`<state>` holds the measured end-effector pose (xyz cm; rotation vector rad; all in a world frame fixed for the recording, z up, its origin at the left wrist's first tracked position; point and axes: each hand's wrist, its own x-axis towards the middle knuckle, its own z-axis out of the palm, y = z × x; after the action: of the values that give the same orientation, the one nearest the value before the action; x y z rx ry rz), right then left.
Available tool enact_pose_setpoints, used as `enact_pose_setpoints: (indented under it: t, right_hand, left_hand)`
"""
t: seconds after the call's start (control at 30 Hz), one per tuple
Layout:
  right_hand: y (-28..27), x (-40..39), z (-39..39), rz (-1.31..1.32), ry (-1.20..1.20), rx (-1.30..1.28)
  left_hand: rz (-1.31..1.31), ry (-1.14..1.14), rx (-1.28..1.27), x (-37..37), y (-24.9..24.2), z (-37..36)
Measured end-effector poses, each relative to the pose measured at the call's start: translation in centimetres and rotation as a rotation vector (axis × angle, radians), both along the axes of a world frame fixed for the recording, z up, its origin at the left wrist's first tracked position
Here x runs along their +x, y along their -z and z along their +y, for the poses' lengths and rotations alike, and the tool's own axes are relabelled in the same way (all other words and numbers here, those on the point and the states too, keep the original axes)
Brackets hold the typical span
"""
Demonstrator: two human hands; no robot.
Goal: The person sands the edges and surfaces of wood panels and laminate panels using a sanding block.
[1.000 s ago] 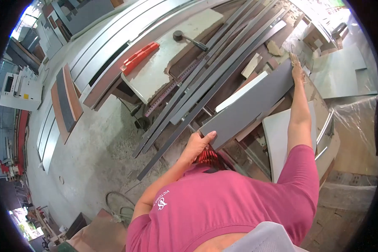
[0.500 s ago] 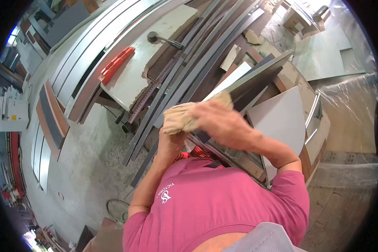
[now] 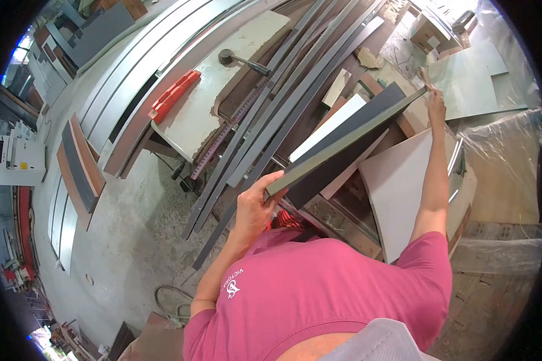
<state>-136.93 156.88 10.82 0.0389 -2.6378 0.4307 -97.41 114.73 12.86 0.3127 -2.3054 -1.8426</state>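
Observation:
My left hand (image 3: 256, 207) is closed round the near corner of a dark grey board (image 3: 343, 144), thumb on top. The board is held tilted on its side, its long olive-coloured edge facing up and running away to the upper right. At the far end of that edge is my right hand (image 3: 436, 107), with the arm stretched out. A tan piece that looks like a folded cloth (image 3: 424, 76) sticks out beyond its fingers, against the board's far corner. Most of the cloth is hidden.
Long grey metal bars (image 3: 283, 96) lie left of the board. Beyond them, a worn bench panel (image 3: 235, 54) carries a mallet (image 3: 244, 61) and a red tool (image 3: 174, 95). A white panel (image 3: 397, 186) leans at right, near plastic sheeting (image 3: 500, 132) and a cardboard box (image 3: 433, 35).
My right hand has moved with the tan cloth from the board's near end to its far end. My left hand, partly covered by the cloth before, now shows gripping the near corner.

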Motion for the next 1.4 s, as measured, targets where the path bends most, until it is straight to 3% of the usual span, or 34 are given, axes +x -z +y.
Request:
enact_pose_setpoints:
  t: [0.13, 0.2, 0.23, 0.3, 0.37, 0.43, 0.47, 0.77, 0.83, 0.97, 1.03, 1.07, 1.13, 1.23, 1.3, 1.33, 1.4]
  right_hand:
    - [-0.5, -0.3, 1.6, -0.057, 0.097, -0.005]
    - [-1.4, 1.8, 0.7, -0.033, 0.089, -0.017]
    - [-2.1, 3.0, -0.1, -0.038, 0.086, -0.007]
    - [-3.7, 6.9, -3.8, -0.147, 0.042, 0.071]
    - [-3.7, 11.4, -6.8, -0.141, -0.234, 0.071]
    - [-3.7, 16.1, -10.6, -0.368, -0.275, 0.009]
    - [-3.6, 18.4, -12.2, -0.307, -0.462, -0.088]
    - [0.1, 23.0, -13.3, -0.445, -0.438, -0.046]
    - [1.2, 23.2, -12.8, -0.339, -0.439, 0.085]
    - [1.8, 23.6, -12.9, -0.282, -0.516, 0.125]
    - [1.2, 24.2, -13.6, -0.169, -0.479, 0.223]
    - [1.1, 24.3, -13.8, -0.171, -0.477, 0.223]
    - [1.0, 23.8, -14.5, -0.173, -0.402, 0.303]
    - [2.7, 23.2, -16.0, -0.062, -0.45, 0.339]
    - [0.5, 25.8, -20.9, 0.062, -0.775, 0.242]
    - [-0.6, 27.6, -23.1, -0.003, -0.929, 0.155]
    - [0.8, 31.8, -24.9, -0.116, -1.143, 0.121]
  left_hand:
    - [0.153, -0.005, -0.121, 0.2, 0.8, 0.0]
    - [0.378, 0.043, -0.401, 0.2, 0.9, -0.4]
    - [0.371, 0.038, -0.392, 0.5, 1.4, -0.2]
    - [0.383, 0.049, -0.628, 1.2, 2.8, 0.0]
    - [0.39, 0.053, -0.676, 1.5, 3.8, -0.1]
    - [0.389, 0.051, -0.723, 1.8, 4.8, 0.0]
    - [0.399, 0.039, -0.715, 2.1, 5.2, 0.2]
    - [0.329, 0.078, -0.858, 3.6, 9.0, 0.3]
    - [0.288, -0.058, -0.734, 3.8, 9.1, 0.7]
    - [0.31, -0.098, -0.526, 5.2, 9.6, 1.0]
    - [0.094, -0.193, -0.135, 6.4, 8.7, 1.1]
    - [0.093, -0.191, -0.134, 6.3, 8.9, 1.1]
    - [-0.183, -0.14, 0.548, 5.4, 9.6, 1.1]
    - [-0.296, -0.097, 0.778, 2.8, 8.7, 1.7]
    - [-0.23, -0.084, 0.881, 1.5, 9.4, 2.4]
    - [-0.228, -0.068, 0.88, 1.1, 9.2, 2.6]
    - [-0.173, -0.202, 1.19, 0.8, 7.9, 2.8]
